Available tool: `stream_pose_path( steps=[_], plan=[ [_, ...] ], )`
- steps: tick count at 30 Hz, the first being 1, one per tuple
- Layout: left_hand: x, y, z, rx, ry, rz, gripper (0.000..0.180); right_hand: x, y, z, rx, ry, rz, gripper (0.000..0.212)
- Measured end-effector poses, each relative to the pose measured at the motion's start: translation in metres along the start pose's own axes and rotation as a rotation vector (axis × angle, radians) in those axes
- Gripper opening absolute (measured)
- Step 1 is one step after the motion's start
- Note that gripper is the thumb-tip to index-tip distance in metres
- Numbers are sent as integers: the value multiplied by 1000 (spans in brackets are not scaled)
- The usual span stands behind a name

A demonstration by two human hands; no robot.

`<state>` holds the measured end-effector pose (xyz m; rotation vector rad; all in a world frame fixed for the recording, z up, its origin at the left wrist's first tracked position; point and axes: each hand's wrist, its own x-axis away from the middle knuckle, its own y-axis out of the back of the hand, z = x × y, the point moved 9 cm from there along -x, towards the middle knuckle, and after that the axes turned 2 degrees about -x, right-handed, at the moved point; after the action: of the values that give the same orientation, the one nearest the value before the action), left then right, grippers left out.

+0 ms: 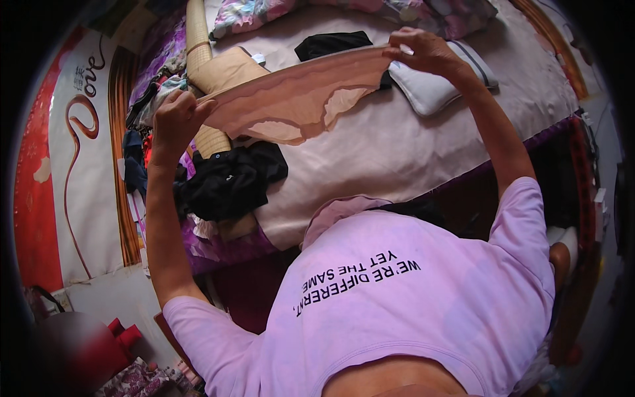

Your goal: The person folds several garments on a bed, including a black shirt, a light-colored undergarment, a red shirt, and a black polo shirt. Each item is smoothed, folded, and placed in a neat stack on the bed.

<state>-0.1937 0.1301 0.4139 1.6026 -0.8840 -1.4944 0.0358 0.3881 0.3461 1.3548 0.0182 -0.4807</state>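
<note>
A pair of peach-coloured underpants (284,99) is stretched wide between my two hands above the bed, the waistband up and both leg openings hanging down. My left hand (178,122) pinches one end of the waistband. The other end is gripped in my right hand (420,51), farther off and higher in the picture. Behind the underpants lie a folded black cloth (333,45) and a folded tan cloth (225,71). Beside my right hand rests a folded white garment (440,83) with a dark trim. A crumpled black garment (228,178) lies below my left hand.
The bed (344,169) has a pale pink sheet and a purple edge. A rolled mat (198,33) runs along its left side next to heaped clothes (142,126). Floral bedding (264,13) lies at the far end. A red object (79,344) stands at lower left.
</note>
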Motion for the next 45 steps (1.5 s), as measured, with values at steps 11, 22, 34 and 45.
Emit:
stream_pose_path(
  steps=[11, 22, 34, 45],
  plan=[
    [5, -3, 10, 188, 197, -48, 27, 2, 22, -1, -241, -3, -183, 26],
    [53, -6, -7, 678, 386, -214, 21, 54, 21, 15, -527, -98, -59, 20],
    [74, 12, -57, 792, 323, -254, 20, 106, 20, 19, -864, -206, -65, 8],
    [66, -217, 48, 452, 494, 95, 32, 41, -184, -95, -524, -475, -63, 22]
  ],
)
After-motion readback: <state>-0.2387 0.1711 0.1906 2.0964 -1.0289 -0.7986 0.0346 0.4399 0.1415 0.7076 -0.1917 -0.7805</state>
